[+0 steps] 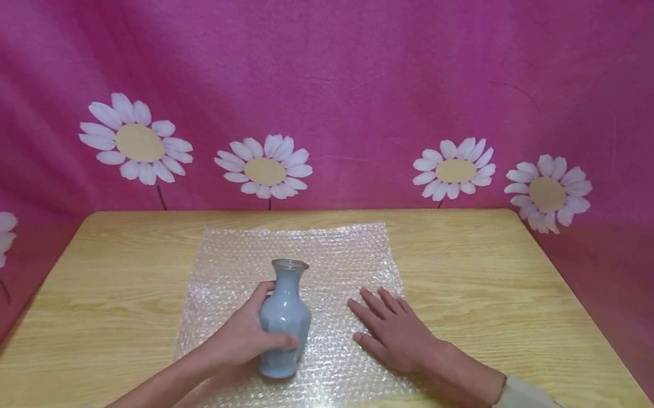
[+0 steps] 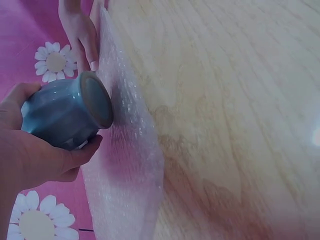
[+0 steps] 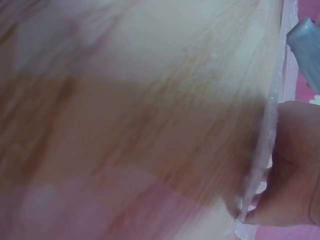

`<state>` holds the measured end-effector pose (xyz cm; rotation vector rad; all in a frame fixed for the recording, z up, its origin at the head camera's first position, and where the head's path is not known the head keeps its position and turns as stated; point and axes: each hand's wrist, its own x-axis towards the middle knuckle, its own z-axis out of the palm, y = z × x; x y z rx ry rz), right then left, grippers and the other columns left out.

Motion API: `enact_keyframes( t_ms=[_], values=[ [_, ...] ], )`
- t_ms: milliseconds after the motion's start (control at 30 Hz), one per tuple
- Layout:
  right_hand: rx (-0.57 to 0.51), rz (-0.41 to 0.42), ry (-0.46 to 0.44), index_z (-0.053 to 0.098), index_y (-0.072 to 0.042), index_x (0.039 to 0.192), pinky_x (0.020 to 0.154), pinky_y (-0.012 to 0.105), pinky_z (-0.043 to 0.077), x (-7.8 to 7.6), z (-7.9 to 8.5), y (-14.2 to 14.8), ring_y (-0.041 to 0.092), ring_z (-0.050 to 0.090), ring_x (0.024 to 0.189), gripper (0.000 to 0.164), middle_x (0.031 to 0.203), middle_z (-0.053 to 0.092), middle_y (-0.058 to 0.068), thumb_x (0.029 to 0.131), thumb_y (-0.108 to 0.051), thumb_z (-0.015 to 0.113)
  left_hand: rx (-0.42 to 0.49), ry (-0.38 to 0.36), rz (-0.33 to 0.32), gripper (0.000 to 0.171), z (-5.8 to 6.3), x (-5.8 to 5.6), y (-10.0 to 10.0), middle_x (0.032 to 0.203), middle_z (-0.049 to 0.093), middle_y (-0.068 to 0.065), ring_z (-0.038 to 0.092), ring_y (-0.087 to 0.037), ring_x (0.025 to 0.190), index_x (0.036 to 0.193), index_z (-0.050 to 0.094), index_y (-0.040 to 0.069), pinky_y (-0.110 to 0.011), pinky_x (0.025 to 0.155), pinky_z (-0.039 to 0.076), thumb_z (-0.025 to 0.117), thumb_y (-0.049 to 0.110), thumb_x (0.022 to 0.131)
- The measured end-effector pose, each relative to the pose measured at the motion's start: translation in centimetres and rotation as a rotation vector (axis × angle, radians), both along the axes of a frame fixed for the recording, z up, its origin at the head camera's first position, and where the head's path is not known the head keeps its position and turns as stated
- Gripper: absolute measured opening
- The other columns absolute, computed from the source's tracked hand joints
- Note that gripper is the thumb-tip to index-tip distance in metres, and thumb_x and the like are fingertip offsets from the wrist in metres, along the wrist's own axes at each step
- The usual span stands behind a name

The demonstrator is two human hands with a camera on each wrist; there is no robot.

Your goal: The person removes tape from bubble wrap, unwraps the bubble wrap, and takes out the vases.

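Note:
My left hand (image 1: 248, 329) grips a glossy blue-grey vase (image 1: 285, 314) around its body, thumb across the near side. The vase has a narrow neck, a flared rim and a slight tilt to the right. In the left wrist view its round base (image 2: 97, 100) faces the camera, raised off the bubble wrap (image 2: 127, 145). A sheet of clear bubble wrap (image 1: 339, 250) lies flat beneath. My right hand (image 1: 395, 335) rests on the sheet's right part with fingers spread and straight. The right wrist view has that hand (image 3: 295, 165) at the sheet's edge, the vase (image 3: 307, 50) beyond.
The light wood table (image 1: 465, 282) extends on both sides of the sheet. A magenta cloth (image 1: 346, 59) printed with white daisies hangs behind and beside it. A bright light reflection shows at the table's near side.

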<state>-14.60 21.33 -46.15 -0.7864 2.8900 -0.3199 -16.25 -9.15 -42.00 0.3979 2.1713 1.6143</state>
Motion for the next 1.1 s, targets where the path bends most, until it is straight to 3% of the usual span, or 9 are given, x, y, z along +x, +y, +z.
enact_keyframes(
  t_ms=[333,633,1100],
  values=[
    [0.017,-0.015,-0.002,0.034,-0.013,0.157,0.115,0.063,0.019,0.0,-0.3,0.2,0.044,0.017,0.147,0.060,0.162,0.025,0.017,0.106,-0.044,0.041,-0.030,0.049,-0.020,0.094,0.3,0.6,0.3,0.126,0.055,-0.018,0.060,-0.033,0.105,0.146,0.034,0.007,-0.053,0.085,0.054,0.087,0.011,0.068],
    [-0.029,0.002,0.025,0.037,-0.012,0.155,0.113,0.066,0.020,0.0,-0.3,0.1,0.046,0.019,0.145,0.058,0.160,0.027,0.019,0.106,-0.043,0.042,-0.037,0.065,-0.033,0.095,0.8,0.8,0.1,0.125,0.055,-0.016,0.058,-0.033,0.109,0.148,0.032,0.005,-0.053,0.088,0.053,0.086,0.013,0.070],
    [-0.041,0.007,0.024,0.036,-0.012,0.156,0.112,0.067,0.021,-0.1,-0.8,0.3,0.046,0.020,0.145,0.059,0.160,0.027,0.019,0.106,-0.043,0.042,-0.021,0.068,0.053,0.089,1.2,-0.2,-1.1,0.132,0.052,-0.017,0.055,-0.035,0.116,0.146,0.032,0.006,-0.055,0.094,0.049,0.085,0.013,0.075]
  ],
)
